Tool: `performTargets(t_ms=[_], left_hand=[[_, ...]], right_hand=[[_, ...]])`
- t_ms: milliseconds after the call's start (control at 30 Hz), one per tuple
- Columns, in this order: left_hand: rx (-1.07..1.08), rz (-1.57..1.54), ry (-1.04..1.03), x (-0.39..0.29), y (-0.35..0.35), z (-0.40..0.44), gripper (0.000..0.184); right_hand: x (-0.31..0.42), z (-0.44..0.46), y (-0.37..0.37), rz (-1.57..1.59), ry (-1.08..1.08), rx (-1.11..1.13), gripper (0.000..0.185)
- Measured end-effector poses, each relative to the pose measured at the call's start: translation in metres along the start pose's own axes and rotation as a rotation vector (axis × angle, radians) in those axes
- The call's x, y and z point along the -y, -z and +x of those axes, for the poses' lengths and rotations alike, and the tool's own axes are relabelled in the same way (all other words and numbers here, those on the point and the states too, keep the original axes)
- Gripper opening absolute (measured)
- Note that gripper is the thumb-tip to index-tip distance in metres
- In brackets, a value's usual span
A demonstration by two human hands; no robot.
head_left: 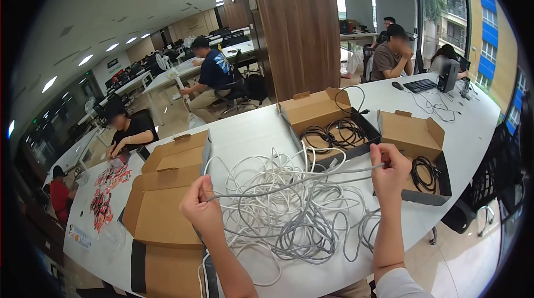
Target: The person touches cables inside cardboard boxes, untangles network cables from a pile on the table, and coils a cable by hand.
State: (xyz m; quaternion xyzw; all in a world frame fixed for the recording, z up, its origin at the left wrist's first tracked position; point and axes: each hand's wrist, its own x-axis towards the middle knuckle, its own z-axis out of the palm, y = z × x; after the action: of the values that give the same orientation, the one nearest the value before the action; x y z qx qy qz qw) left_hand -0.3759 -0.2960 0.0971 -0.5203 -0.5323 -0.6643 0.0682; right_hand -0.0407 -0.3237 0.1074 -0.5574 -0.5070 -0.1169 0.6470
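A grey cable (pixel 250 193) stretches between my two hands above the table. My left hand (pixel 199 200) is closed, with thumb and fingers pinching the cable on the left side. On the right, my right hand (pixel 390 169) is also closed around a stretch of grey cable. Below and between them lies a tangled heap of white cables (pixel 272 173). Coils of loose grey cable (pixel 306 237) sit in the front part of that heap. Both hands are raised over the pile's sides.
Behind the heap, an open cardboard box (pixel 320 110) holds black cables (pixel 339 131); a second box (pixel 409 130) at right holds a black coil (pixel 424 174). Open boxes (pixel 161 209) stand at left. Red packets (pixel 105 198), a keyboard (pixel 420 85) and seated people are farther off.
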Motion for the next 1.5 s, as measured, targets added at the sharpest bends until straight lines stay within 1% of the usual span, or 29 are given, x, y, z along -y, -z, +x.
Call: performTargets(t_ms=[67,100,133,167,200,300,333,400,433,500,533,600,633,700,767,800,867,967,1000,1067,1100,1167,1200,1300,1333,1400,1433,1500], left_hand=[[-0.036,0.043,-0.035,0.003,0.003,0.001,0.008],[-0.095,0.056,-0.097,0.001,0.003,0.001,0.007],[-0.155,0.071,-0.158,-0.001,0.004,0.002,0.007],[-0.217,0.087,-0.220,-0.001,0.005,0.003,0.007],[-0.278,0.099,-0.233,0.003,0.003,0.002,0.007],[-0.289,0.138,-0.254,0.032,0.008,0.008,0.009],[-0.276,0.117,-0.244,0.031,0.007,0.009,0.013],[-0.251,0.073,-0.228,0.028,0.002,0.013,0.021],[-0.150,-0.126,-0.054,0.027,0.000,0.012,0.024],[0.059,-0.515,0.297,0.028,-0.003,0.007,0.032],[0.174,-0.648,0.371,0.030,0.001,0.007,0.035],[0.411,-0.911,0.518,0.038,0.015,0.009,0.042],[0.272,-0.717,0.423,0.041,0.017,0.009,0.040],[0.003,-0.326,0.225,0.045,0.019,0.010,0.038],[-0.273,-0.230,-0.024,0.040,0.017,0.012,0.034],[-0.411,-0.179,-0.147,0.038,0.017,0.012,0.032],[-0.564,-0.080,-0.285,0.039,0.021,0.007,0.022],[-0.741,0.079,-0.435,0.047,0.023,0.007,0.013],[-0.791,0.134,-0.476,0.052,0.022,0.008,0.014],[-0.809,0.179,-0.505,0.063,0.017,0.013,0.021],[-0.818,0.200,-0.519,0.066,0.015,0.016,0.024],[-0.759,0.163,-0.313,0.054,0.009,0.020,0.028],[-0.727,0.143,-0.209,0.048,0.009,0.022,0.031],[-0.246,-0.353,0.412,0.043,0.017,0.025,0.043],[-0.232,-0.573,0.572,0.053,0.011,0.027,0.048],[-0.031,-0.935,0.701,0.068,0.014,0.022,0.045],[0.075,-1.112,0.762,0.067,0.017,0.021,0.043],[0.184,-1.077,0.743,0.060,0.021,0.020,0.033]], right_hand=[[-0.026,0.004,-0.006,-0.113,0.181,-0.209,0.012],[-0.035,0.005,-0.006,-0.170,0.274,-0.313,0.012],[-0.036,0.005,-0.005,-0.117,0.264,-0.315,0.014],[-0.037,0.006,-0.004,0.029,0.165,-0.248,0.016],[-0.038,0.007,-0.003,0.176,0.066,-0.179,0.020],[-0.037,0.010,0.008,0.551,-0.222,0.044,0.032],[-0.035,0.012,0.014,0.665,-0.314,0.119,0.036],[-0.031,0.015,0.028,0.932,-0.432,0.235,0.041],[-0.030,0.015,0.032,1.065,-0.490,0.295,0.044],[-0.034,0.012,0.032,0.723,-0.301,0.050,0.043],[-0.036,0.012,0.031,0.549,-0.206,-0.067,0.043],[-0.035,0.013,0.030,0.187,0.166,-0.368,0.041],[-0.034,0.014,0.029,-0.001,0.349,-0.511,0.040],[-0.040,0.012,0.035,-0.048,0.431,-0.567,0.035],[-0.042,0.015,0.037,-0.107,0.503,-0.610,0.033],[-0.044,0.016,0.037,-0.126,0.496,-0.612,0.032],[-0.046,0.017,0.036,-0.164,0.482,-0.613,0.031],[-0.045,0.015,0.035,-0.108,0.386,-0.620,0.028],[-0.042,0.015,0.035,0.010,0.250,-0.658,0.029],[-0.028,0.018,0.039,0.243,-0.029,-0.723,0.030],[-0.024,0.021,0.049,0.526,-0.134,-0.669,0.030],[-0.022,0.029,0.073,1.082,-0.342,-0.526,0.032],[-0.019,0.032,0.074,1.062,-0.399,-0.510,0.032],[-0.021,0.034,0.072,1.317,-0.465,-0.492,0.033],[-0.021,0.032,0.070,1.289,-0.412,-0.521,0.031],[-0.019,0.030,0.058,1.240,-0.309,-0.579,0.028],[-0.021,0.027,0.052,1.062,-0.234,-0.550,0.026],[-0.027,0.017,0.040,0.699,-0.084,-0.482,0.023]])
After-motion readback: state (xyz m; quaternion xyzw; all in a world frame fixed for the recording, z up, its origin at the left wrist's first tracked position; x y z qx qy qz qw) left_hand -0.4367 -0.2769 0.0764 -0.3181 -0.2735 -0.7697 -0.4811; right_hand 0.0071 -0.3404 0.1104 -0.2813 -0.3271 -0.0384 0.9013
